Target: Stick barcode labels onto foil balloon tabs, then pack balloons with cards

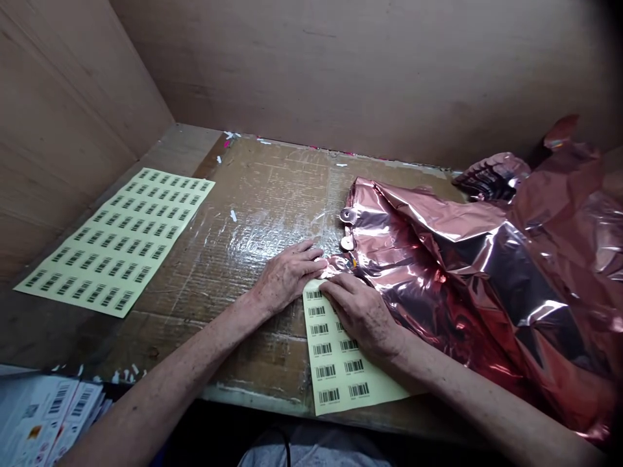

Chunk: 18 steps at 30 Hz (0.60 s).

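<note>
My left hand (291,274) lies palm down, its fingertips pressed on the narrow tail (335,264) of a flat, rose-gold foil balloon (438,240). Close by, my right hand (364,316) has its fingers drawn together at the upper edge of a pale yellow barcode label sheet (335,383); what sits between those fingertips is hidden. That sheet lies partly under my right hand and forearm. Round tabs (347,244) stick out from the balloon's left edge, just above the fingers.
A second barcode label sheet (114,237) lies on the left of the taped cardboard surface (263,220). More crumpled rose-gold foil (559,188) is heaped at the right. Wooden panels (316,71) rise at the back and left. Printed papers (53,415) sit below the front-left edge.
</note>
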{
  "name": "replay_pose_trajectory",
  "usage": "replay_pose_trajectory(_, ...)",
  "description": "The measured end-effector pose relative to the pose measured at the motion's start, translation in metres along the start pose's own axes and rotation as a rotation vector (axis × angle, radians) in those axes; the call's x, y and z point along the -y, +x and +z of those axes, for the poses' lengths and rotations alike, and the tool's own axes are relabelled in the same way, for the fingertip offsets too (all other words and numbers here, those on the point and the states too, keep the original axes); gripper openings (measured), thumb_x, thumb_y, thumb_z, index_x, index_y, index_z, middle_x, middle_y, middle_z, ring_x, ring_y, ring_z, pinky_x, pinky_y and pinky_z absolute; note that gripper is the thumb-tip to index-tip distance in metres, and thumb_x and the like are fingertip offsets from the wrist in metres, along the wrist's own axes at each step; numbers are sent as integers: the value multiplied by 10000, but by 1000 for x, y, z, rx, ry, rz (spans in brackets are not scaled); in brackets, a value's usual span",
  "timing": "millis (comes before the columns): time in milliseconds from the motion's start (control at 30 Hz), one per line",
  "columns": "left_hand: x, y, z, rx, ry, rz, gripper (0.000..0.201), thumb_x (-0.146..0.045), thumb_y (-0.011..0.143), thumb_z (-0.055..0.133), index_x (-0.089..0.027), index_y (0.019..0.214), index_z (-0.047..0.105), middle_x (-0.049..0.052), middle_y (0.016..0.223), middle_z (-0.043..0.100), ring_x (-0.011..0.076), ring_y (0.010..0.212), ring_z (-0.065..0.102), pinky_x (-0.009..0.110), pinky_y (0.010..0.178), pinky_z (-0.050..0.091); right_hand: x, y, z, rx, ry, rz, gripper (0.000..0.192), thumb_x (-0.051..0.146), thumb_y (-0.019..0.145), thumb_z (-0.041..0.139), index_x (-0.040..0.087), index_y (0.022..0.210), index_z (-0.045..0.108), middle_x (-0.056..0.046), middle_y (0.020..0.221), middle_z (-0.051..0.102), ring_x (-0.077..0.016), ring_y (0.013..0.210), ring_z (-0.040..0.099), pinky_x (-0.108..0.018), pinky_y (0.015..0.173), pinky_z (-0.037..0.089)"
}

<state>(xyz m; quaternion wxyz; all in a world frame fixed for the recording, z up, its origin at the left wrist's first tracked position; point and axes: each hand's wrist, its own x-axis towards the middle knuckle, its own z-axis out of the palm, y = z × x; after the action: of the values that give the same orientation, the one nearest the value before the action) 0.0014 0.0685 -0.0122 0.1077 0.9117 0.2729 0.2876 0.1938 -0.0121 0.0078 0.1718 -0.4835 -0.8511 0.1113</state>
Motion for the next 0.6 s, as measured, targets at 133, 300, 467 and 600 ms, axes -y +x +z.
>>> replay_pose_trajectory(133, 1, -1, 2, 4, -10, -24, 238, -267, 994, 531, -177, 1109, 719, 75, 1225, 706, 268, 1263, 590, 447, 1025, 541, -1, 6, -3, 19, 87, 13, 218, 131, 995, 424, 160, 997, 640, -97, 980, 634, -194, 887, 591, -320, 815, 505)
replay_pose_trajectory(300, 2, -2, 3, -7, -16, -10, 236, -268, 1000, 518, -185, 1095, 718, 67, 1219, 710, 262, 1267, 589, 444, 1034, 537, -1, 12, 1, -25, 57, 81, 162, 214, 991, 493, 164, 913, 625, -86, 936, 611, -197, 825, 580, -313, 733, 483)
replay_pose_trajectory(467, 2, -2, 3, -47, -9, 10, 244, -280, 997, 520, -164, 1067, 722, 88, 1199, 717, 284, 1238, 607, 448, 1022, 545, -2, 14, -1, 14, 129, 116, 153, 219, 980, 484, 185, 854, 565, -63, 899, 594, -189, 786, 552, -313, 691, 442)
replay_pose_trajectory(600, 1, -2, 3, -34, -24, 0, 239, -273, 998, 517, -164, 1054, 722, 78, 1185, 719, 283, 1237, 605, 445, 1019, 546, -1, 13, -10, 32, 356, 163, 156, 240, 987, 471, 200, 846, 522, -39, 870, 583, -169, 781, 541, -301, 697, 436)
